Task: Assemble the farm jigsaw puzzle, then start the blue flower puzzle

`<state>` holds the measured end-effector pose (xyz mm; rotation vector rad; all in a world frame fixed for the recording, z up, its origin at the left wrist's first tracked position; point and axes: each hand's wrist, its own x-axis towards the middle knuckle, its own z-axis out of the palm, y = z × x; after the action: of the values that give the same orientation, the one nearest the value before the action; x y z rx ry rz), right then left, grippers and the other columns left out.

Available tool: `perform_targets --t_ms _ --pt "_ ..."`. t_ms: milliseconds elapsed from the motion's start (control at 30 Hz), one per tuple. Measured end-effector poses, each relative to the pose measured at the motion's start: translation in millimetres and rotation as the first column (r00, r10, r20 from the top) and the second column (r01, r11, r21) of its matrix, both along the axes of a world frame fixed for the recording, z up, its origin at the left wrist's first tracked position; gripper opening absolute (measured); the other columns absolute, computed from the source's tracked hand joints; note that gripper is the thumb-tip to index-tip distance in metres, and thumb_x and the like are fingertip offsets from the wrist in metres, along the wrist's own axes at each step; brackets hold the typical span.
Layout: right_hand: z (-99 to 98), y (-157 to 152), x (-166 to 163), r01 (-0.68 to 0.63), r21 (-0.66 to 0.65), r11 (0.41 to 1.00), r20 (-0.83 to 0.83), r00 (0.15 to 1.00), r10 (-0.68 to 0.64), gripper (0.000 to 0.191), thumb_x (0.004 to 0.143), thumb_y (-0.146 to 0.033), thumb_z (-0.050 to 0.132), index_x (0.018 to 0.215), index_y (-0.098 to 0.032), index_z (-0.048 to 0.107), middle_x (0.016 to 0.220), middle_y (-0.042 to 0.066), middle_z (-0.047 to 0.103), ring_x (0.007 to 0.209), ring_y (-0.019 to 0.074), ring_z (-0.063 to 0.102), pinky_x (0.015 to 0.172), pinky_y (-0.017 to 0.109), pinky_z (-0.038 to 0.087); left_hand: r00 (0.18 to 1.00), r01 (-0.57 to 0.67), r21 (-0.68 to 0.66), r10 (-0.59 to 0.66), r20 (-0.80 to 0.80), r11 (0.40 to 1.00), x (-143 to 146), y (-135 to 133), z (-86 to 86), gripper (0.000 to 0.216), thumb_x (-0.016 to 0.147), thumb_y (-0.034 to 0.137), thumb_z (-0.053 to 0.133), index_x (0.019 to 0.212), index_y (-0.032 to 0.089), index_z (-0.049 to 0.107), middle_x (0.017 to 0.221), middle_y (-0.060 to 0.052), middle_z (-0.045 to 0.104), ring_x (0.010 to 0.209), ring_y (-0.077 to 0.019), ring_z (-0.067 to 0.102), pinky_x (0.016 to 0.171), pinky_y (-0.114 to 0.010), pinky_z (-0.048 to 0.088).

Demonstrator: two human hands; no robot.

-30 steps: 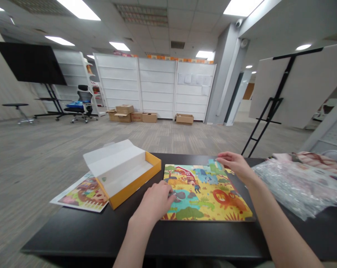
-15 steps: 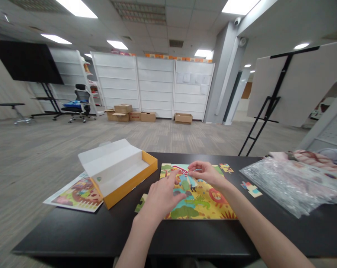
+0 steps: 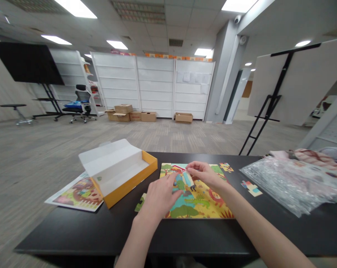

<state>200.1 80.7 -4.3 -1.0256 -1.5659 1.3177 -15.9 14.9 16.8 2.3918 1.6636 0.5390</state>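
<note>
You pinch a pale-blue puzzle piece (image 3: 189, 179) in your right hand (image 3: 203, 174), tilted above the upper middle of the animal puzzle (image 3: 196, 206), while your left hand (image 3: 160, 193) spreads over its left side, though you cannot tell whether those fingers grip anything. On the black table (image 3: 202, 238), 2 clusters of loose pieces (image 3: 252, 189) lie right of the puzzle, the open yellow box (image 3: 131, 186) left.

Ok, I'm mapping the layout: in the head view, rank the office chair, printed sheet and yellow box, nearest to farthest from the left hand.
1. Yellow box: left of the left hand.
2. Printed sheet: farther left.
3. Office chair: far left background.
</note>
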Motion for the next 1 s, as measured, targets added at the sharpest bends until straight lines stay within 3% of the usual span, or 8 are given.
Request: perform_targets --t_ms 233,400,533,633,800,1000 --pt "4.7 -2.3 1.5 -0.097 -0.054 0.994 -0.024 0.995 0.096 0.039 0.078 -0.051 0.079 0.090 -0.016 0.071 0.080 0.002 0.069 0.070 0.0118 0.063 0.067 0.026 0.051 0.999 -0.049 0.007 0.049 -0.005 0.999 -13.5 3.4 -0.3 0.055 0.087 0.040 0.070 0.139 0.031 0.054 0.122 -0.001 0.071 0.104 -0.0213 0.070 0.081 -0.029 0.050" --pt "5.5 -5.2 1.7 -0.205 -0.083 0.975 0.012 0.978 0.206 0.040 0.074 -0.042 0.085 0.099 -0.017 0.068 0.081 0.001 0.071 0.070 0.0113 0.062 0.065 0.024 0.047 0.999 -0.037 0.030 0.036 0.028 0.999 -9.4 3.9 -1.2 0.054 0.086 0.038 0.070 0.137 0.032 0.055 0.122 -0.001 0.072 0.106 -0.0215 0.069 0.083 -0.028 0.050" --pt "5.6 -4.8 2.9 -0.203 -0.077 0.976 0.011 0.979 0.205 0.041 0.072 -0.040 0.087 0.100 -0.017 0.066 0.075 -0.002 0.068 0.063 0.0092 0.059 0.062 0.023 0.045 0.998 -0.037 0.038 0.035 0.060 0.999 -4.2 3.7 0.3 0.051 0.085 0.038 0.071 0.134 0.029 0.057 0.115 -0.001 0.074 0.103 -0.0222 0.070 0.082 -0.029 0.050" --pt "3.9 -2.5 2.8 -0.142 -0.052 0.988 0.003 0.990 0.143 0.041 0.072 -0.043 0.086 0.099 -0.018 0.066 0.076 -0.002 0.068 0.065 0.0105 0.060 0.063 0.025 0.046 0.997 -0.018 0.027 0.016 0.078 0.999 -2.5 3.8 2.2 0.046 0.087 0.040 0.069 0.131 0.029 0.059 0.110 0.000 0.075 0.099 -0.0215 0.071 0.080 -0.029 0.051" --pt "6.4 7.2 13.9 0.043 0.099 0.994 0.054 0.997 -0.049 0.037 0.074 -0.048 0.081 0.092 -0.018 0.070 0.082 0.001 0.070 0.066 0.0112 0.057 0.063 0.025 0.045 0.999 0.026 0.011 -0.026 0.018 1.000 -3.4 4.3 2.5 0.028 0.094 0.036 0.060 0.119 0.028 0.068 0.117 -0.002 0.074 0.106 -0.0224 0.069 0.086 -0.031 0.051" --pt "5.5 30.7 68.2 0.379 0.202 0.903 0.116 0.906 -0.406 0.038 0.075 -0.048 0.072 0.098 -0.017 0.074 0.090 0.007 0.075 0.070 0.0143 0.059 0.061 0.025 0.043 0.993 0.024 -0.076 -0.032 -0.111 0.997 -5.9 3.2 0.5 0.029 0.093 0.037 0.060 0.117 0.023 0.068 0.120 -0.007 0.071 0.114 -0.0272 0.065 0.091 -0.037 0.051"
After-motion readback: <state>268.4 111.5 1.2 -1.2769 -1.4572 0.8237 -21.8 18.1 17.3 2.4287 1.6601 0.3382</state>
